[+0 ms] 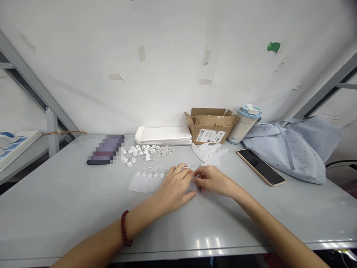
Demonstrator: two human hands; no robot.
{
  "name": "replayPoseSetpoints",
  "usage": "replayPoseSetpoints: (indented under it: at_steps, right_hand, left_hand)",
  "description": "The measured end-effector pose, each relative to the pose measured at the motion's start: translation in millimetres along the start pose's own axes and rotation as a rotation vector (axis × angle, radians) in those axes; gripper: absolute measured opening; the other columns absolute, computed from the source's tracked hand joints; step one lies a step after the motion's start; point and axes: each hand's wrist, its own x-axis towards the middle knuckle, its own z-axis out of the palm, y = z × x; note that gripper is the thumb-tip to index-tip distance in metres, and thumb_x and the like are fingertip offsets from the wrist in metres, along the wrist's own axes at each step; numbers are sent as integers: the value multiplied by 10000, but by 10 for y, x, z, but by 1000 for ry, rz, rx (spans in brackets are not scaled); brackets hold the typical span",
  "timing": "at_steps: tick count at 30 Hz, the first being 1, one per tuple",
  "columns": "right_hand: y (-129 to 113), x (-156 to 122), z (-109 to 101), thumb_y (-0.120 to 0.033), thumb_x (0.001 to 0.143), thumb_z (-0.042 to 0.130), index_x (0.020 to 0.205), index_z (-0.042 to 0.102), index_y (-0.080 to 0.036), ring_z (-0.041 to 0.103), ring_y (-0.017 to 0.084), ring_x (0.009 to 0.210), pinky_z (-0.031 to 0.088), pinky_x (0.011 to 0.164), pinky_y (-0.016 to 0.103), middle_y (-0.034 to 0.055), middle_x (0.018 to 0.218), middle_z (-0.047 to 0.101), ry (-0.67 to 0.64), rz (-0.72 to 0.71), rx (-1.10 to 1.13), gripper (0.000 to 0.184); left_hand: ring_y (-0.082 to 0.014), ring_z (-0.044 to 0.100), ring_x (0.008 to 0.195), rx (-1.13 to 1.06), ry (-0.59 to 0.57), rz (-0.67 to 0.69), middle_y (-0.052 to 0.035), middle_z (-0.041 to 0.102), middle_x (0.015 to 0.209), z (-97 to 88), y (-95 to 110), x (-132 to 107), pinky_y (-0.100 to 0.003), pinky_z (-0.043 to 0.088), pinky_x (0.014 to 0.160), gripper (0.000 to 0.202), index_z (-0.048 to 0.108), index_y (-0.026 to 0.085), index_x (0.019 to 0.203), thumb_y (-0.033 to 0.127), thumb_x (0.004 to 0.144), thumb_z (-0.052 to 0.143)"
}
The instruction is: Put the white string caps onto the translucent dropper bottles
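Note:
My left hand (175, 186) and my right hand (213, 180) meet at the middle of the grey table (69, 208), fingers curled round a small clear plastic piece (193, 184) held between them. A row of small white plastic bottles (146, 180) with strings lies just left of my left hand. A loose pile of similar clear bottles (210, 152) lies behind my right hand. Small white caps (139, 152) are scattered further back. A dark red bead bracelet (125, 232) sits on my left wrist.
At the back stand a stack of white paper bags (163, 136), an open cardboard box (210, 124) and a lidded cup (245, 124). A phone (260, 166) and a blue cloth bag (290, 147) lie at right, a dark blurred item (107, 149) at left.

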Motion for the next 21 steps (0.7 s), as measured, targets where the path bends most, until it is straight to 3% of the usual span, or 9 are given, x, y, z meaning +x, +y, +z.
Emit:
replayPoseSetpoints:
  at_steps: [9,21]
  right_hand:
    - [-30,-1,-34,-270,804,516,864,624,-138,583,141,533,424,564,256,-13,559,607,27,-32,-62,181]
    - [-53,-5,-33,-301,813,517,864,632,-143,576,140,517,429,560,255,-12,563,605,26,-26,-69,202]
  left_hand:
    - [-309,411,1233,13,10,0,-122,588,1194,14,-14,-7,-458,400,974,402,520,127,1135,319,809,656]
    - [-298,433,1216,-14,33,-1,-114,591,1186,-1,-11,-14,-459,409,968,406,523,151,1134,326,797,668]
